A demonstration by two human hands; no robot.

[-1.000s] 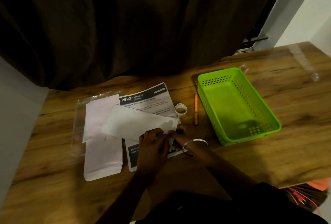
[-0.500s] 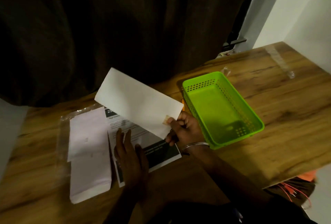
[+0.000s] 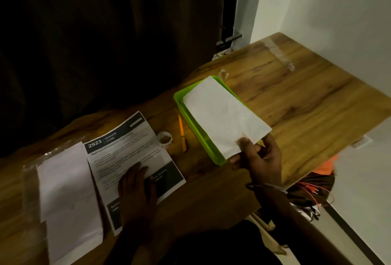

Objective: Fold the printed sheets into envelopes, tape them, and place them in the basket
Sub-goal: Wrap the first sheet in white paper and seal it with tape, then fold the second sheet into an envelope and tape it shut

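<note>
My right hand (image 3: 259, 160) pinches the near corner of a white envelope (image 3: 222, 116) and holds it over the green basket (image 3: 190, 114), covering most of the basket. Whether the envelope rests in the basket I cannot tell. My left hand (image 3: 137, 188) lies flat with fingers spread on a printed sheet (image 3: 127, 152) headed "2923". A small roll of clear tape (image 3: 165, 137) sits between that sheet and the basket.
An orange pen (image 3: 182, 133) lies beside the basket's left wall. Blank white envelopes (image 3: 67, 197) lie on a clear plastic sleeve at the left. A dark curtain hangs behind the wooden table (image 3: 296, 99). Orange wires hang past the table's right edge.
My right hand carried the envelope from above the printed sheet rightward over the basket. My left hand dropped flat onto the printed sheet. The camera swung right.
</note>
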